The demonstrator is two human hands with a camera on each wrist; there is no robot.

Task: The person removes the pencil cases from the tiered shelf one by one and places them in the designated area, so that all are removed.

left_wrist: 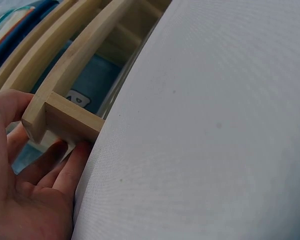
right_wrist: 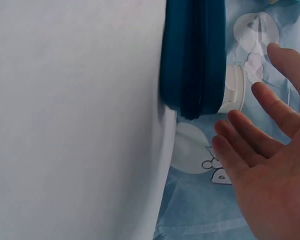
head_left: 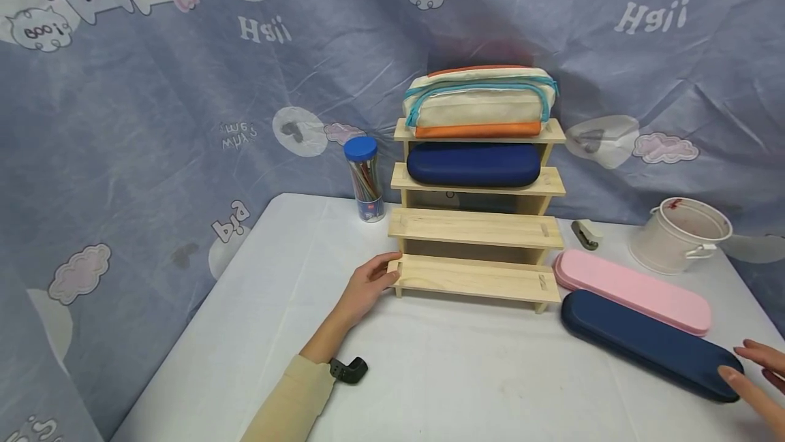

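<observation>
A tiered wooden shelf [head_left: 472, 276] stands on the table. My left hand [head_left: 366, 285] holds the left end of its lowest board; in the left wrist view the thumb lies at the board's corner [left_wrist: 37, 117] and the other fingers bend in beneath it. At the right, my right hand [head_left: 763, 374] hovers by the near end of a dark navy case [head_left: 650, 341] lying on the table. The right wrist view has this hand with fingers spread, apart from the case [right_wrist: 192, 55] and holding nothing. Beside that case lies a pink case [head_left: 634, 289].
On the top tier sits a cream pencil pouch [head_left: 481, 105] with orange and blue trim; a blue case [head_left: 473, 164] lies one tier below. A blue-lidded jar of pencils [head_left: 366, 183] stands left of the shelf. Right of it are a stapler [head_left: 587, 233] and a white bucket [head_left: 677, 241].
</observation>
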